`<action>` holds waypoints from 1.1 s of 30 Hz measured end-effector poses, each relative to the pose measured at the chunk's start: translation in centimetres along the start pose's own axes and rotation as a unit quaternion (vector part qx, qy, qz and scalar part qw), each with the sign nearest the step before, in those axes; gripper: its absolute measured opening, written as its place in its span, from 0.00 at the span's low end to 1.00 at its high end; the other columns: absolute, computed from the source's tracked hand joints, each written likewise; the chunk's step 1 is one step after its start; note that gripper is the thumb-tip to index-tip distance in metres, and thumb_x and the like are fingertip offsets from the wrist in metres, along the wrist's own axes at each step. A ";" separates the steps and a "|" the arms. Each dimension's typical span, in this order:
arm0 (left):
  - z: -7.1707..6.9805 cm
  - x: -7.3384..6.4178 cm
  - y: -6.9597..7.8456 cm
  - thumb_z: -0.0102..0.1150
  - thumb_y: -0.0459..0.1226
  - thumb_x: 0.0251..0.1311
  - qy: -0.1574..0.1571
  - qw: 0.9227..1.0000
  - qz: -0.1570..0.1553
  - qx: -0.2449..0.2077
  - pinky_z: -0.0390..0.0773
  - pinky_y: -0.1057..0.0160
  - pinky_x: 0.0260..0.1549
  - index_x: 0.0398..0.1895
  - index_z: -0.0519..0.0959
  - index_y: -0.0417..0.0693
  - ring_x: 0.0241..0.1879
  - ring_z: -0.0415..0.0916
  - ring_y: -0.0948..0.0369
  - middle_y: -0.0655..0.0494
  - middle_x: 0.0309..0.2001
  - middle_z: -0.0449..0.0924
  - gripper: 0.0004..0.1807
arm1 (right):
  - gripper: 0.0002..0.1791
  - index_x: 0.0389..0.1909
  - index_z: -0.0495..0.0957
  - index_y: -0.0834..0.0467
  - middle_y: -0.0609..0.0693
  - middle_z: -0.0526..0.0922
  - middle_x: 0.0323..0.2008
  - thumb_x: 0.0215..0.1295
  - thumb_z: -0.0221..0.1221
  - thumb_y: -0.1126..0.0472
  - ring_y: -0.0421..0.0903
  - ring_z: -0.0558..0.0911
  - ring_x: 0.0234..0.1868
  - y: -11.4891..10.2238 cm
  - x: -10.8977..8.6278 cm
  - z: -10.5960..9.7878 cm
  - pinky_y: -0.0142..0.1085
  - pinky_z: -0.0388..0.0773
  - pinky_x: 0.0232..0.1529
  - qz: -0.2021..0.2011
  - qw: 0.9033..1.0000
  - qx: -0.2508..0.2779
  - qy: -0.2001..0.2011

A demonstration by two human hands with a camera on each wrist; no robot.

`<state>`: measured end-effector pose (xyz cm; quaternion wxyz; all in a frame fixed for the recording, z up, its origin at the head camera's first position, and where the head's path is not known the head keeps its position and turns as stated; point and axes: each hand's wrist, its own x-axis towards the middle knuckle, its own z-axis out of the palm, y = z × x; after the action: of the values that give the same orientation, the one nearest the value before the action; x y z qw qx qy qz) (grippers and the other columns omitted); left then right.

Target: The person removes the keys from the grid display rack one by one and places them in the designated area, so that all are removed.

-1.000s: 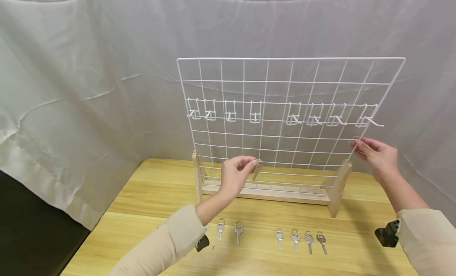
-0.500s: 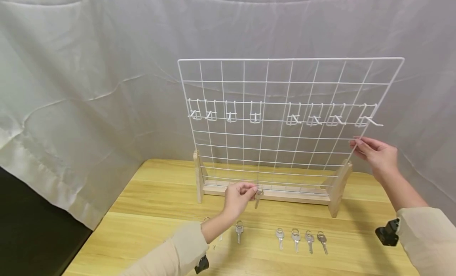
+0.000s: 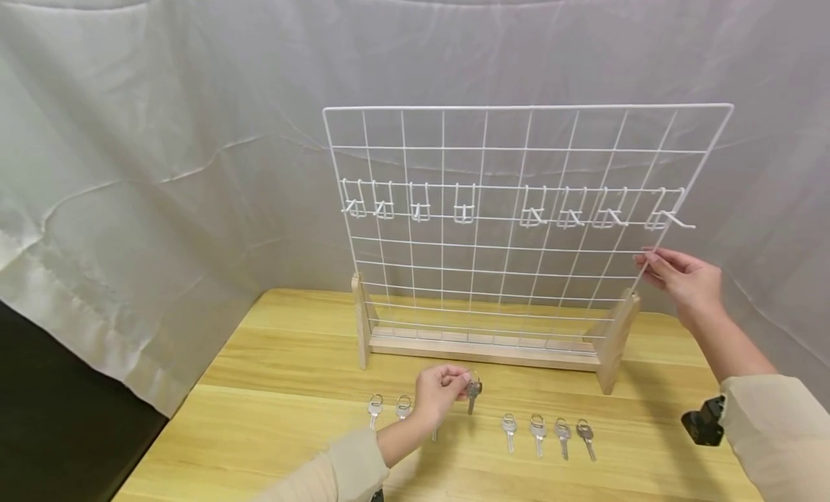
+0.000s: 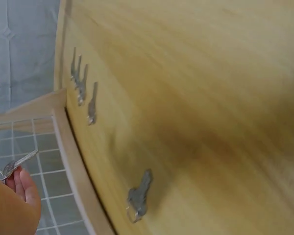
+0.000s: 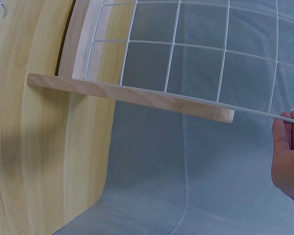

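Note:
My left hand point(image 3: 436, 395) pinches a metal key point(image 3: 474, 389) by its ring, the blade hanging down over the table in front of the rack's base. In the left wrist view the same key point(image 4: 20, 162) sticks out past the fingertips. With thumb and fingers my right hand point(image 3: 692, 280) grips the right edge wire of a white wire grid rack point(image 3: 528, 107), just above its wooden side support point(image 3: 619, 336). The right wrist view shows that hand point(image 5: 288, 164) on the edge wire too. Two keys lie left of my left hand, and a third is mostly hidden behind it.
Several more keys with rings, one of them a key point(image 3: 537, 433), lie in a row on the wooden table point(image 3: 272, 387) at right. Several white hooks, including a hook point(image 3: 464, 212), hang along the grid. A grey curtain point(image 3: 214, 199) surrounds the table.
My left hand has come down from in front of the grid to low over the table, carrying the key. The right hand stays on the rack's edge.

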<state>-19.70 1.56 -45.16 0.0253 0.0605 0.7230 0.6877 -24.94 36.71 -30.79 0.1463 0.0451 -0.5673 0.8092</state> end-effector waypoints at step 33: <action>1.7 -0.9 -6.2 0.56 0.21 0.52 0.019 0.997 -0.030 0.063 0.81 0.68 0.15 0.24 0.78 0.27 0.14 0.75 0.65 0.42 0.18 0.80 0.03 | 0.09 0.30 0.85 0.57 0.46 0.87 0.26 0.58 0.58 0.71 0.37 0.86 0.29 -0.1 -0.2 -0.1 0.25 0.82 0.33 0.009 1.000 -0.005 0.000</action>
<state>-18.97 2.88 -51.45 0.0283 0.0274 0.7668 0.6407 -24.71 36.81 -30.79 0.1393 0.0395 -0.5715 0.8078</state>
